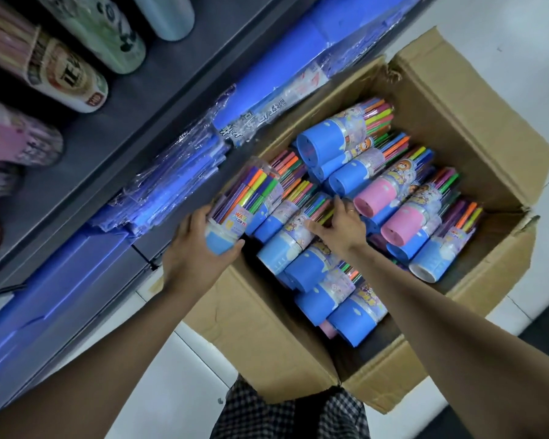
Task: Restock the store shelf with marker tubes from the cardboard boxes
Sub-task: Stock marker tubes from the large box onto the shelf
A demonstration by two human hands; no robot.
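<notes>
Head view: two bare hands reach into an open brown cardboard box (pixel 450 128) packed with marker tubes, beside a dark store shelf (pixel 133 128).

The left hand (pixel 197 248) curls its fingers and thumb round the blue base of a clear plastic tube of coloured markers (pixel 244 201), held at the box's left edge next to the shelf. The right hand (pixel 339 226) rests on another blue-based marker tube (pixel 295 229) lying in the box, fingers bent over it; whether it grips cannot be told. Pink-based tubes (pixel 384 198) lie among the blue ones. Blue plastic-wrapped packs (pixel 184 172) sit on the shelf, with patterned cylindrical cases (pixel 67 77) above them.
</notes>
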